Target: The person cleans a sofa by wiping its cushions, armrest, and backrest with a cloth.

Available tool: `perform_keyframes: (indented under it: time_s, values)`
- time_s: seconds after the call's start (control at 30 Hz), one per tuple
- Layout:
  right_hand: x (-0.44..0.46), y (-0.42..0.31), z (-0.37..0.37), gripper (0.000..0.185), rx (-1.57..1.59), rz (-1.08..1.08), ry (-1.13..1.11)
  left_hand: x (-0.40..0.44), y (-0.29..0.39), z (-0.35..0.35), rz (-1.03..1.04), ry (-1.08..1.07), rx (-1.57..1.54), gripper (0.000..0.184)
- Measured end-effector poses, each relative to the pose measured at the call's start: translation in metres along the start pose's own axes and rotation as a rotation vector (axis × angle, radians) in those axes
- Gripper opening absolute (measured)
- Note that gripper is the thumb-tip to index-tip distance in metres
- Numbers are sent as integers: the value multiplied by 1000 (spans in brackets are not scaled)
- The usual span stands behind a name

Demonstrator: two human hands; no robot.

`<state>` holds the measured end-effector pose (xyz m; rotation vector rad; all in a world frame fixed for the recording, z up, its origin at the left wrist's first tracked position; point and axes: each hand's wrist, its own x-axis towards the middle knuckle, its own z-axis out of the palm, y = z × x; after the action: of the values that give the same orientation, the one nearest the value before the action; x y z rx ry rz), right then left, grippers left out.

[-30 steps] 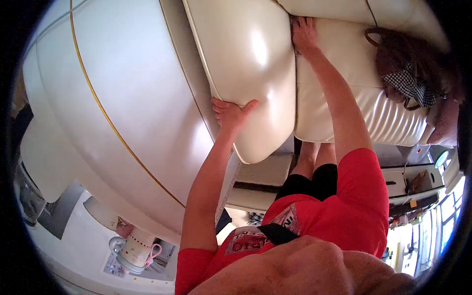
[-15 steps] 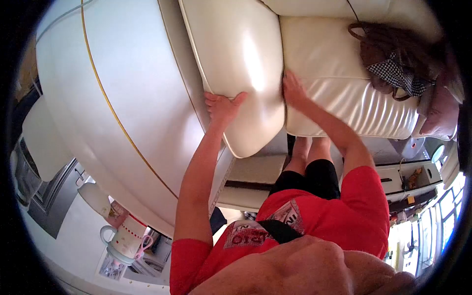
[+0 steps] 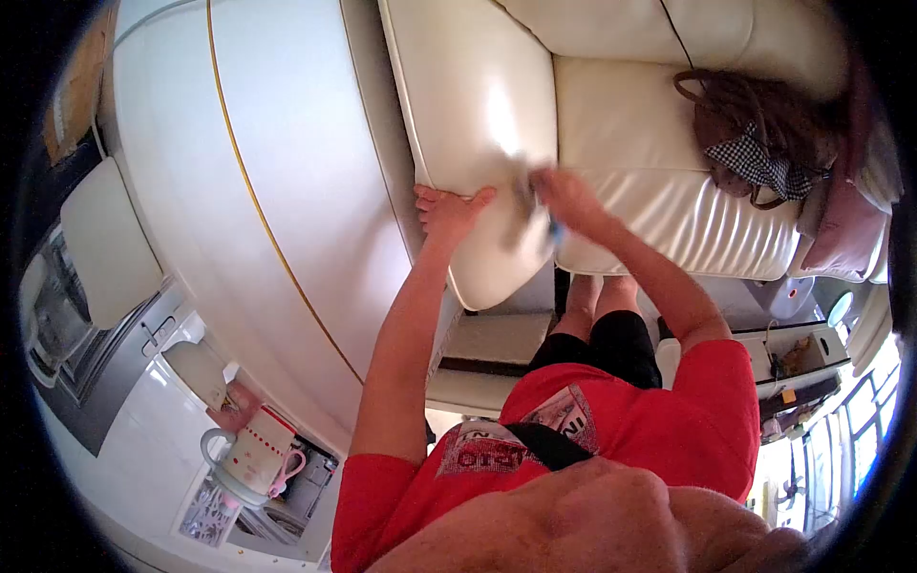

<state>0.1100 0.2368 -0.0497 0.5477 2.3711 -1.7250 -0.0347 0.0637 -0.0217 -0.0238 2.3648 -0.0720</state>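
My left hand (image 3: 451, 212) lies on the front of a cream leather sofa armrest (image 3: 478, 86), thumb spread and fingers reaching over its left edge. It is open and holds nothing. My right hand (image 3: 571, 202) is closed, above the seam where the armrest meets the seat cushion (image 3: 630, 115). A motion-blurred grey object (image 3: 521, 191) shows at its fingers, and a small blue patch (image 3: 557, 230) lies below them. I cannot tell what the object is, or whether the blue patch belongs to it.
A brown bag (image 3: 755, 115) with a black-and-white checked cloth (image 3: 764, 158) lies on the seat's right side, near a mauve cushion (image 3: 845, 229). A large white surface with a gold line (image 3: 250, 191) stands left of the armrest. A dotted jug (image 3: 256, 454) is at lower left.
My right hand has come out of the seam and up, now with a blurred grey object at its fingers. My left hand stays on the armrest. The view has shifted slightly.
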Motion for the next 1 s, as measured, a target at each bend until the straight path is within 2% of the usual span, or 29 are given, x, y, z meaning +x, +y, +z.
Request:
perform_keyframes:
  time_s: [0.03, 0.07, 0.1, 0.17, 0.2, 0.27, 0.3, 0.37, 0.4, 0.47, 0.53, 0.57, 0.6, 0.63, 0.67, 0.7, 0.73, 0.8, 0.83, 0.9, 0.97, 1.0]
  values:
    - [31, -17, -26, 20, 112, -85, 300, 0, 3, -2, 4, -1, -3, 146]
    - [62, -39, -51, 22, 115, -57, 465, -3, 7, -5, -30, -5, -21, 147]
    - [95, -47, -67, 23, 85, -144, 610, -4, 9, -7, -65, -7, -38, 147]
    - [160, -28, -55, 22, -179, -321, 956, 1, 6, -1, -60, -3, -49, 147]
    - [170, -10, -39, 22, -176, -312, 949, 2, 2, 2, -59, -2, -57, 147]
    - [187, 24, -12, 19, -245, -143, 1119, 0, 4, -3, -55, -3, -29, 146]
    - [196, 36, -15, 19, -241, -150, 1112, 0, 6, -4, -56, 1, -10, 145]
    - [185, 62, -13, 22, 8, 94, 894, -5, 3, -2, -95, -10, 5, 146]
    - [176, 64, -16, 22, 6, 93, 904, 0, 9, -2, -91, 1, 8, 146]
    - [141, 55, -17, 24, -297, 470, 358, 1, 11, -3, -89, 0, 36, 145]
    - [102, 78, 25, 25, -215, 499, 462, 3, 14, -2, -90, 3, 54, 145]
    - [74, 88, 52, 24, -457, 377, 407, 3, 13, 0, -65, 17, 52, 144]
    - [35, 73, 66, 24, -411, 377, 328, 1, 7, 2, -46, 25, 56, 144]
    - [-4, 78, 98, 23, -507, 336, 299, -1, -1, 3, -51, 18, 64, 144]
    - [-41, 79, 125, 23, -344, 415, 348, 3, -3, 4, -48, -3, 69, 143]
    - [-81, 73, 137, 23, -663, 241, 101, 9, 0, 6, -41, -16, 64, 143]
    - [-106, 52, 134, 24, -263, 552, -135, 12, 1, 9, -37, -7, 56, 143]
    - [-143, 59, 142, 26, 1, 515, -428, 9, 0, 6, -11, 18, 103, 144]
    - [-140, 60, 137, 26, -1, 506, -429, 6, 3, 1, -14, 26, 100, 144]
    - [-124, 64, 117, 25, 77, 605, -9, -3, 10, -6, -48, -4, 77, 144]
    - [-50, 24, 43, 30, 222, 484, 295, -8, 14, -10, -72, -6, 72, 145]
    - [-10, -4, 0, 28, 290, 365, 373, -9, 16, -11, -88, -7, 73, 145]
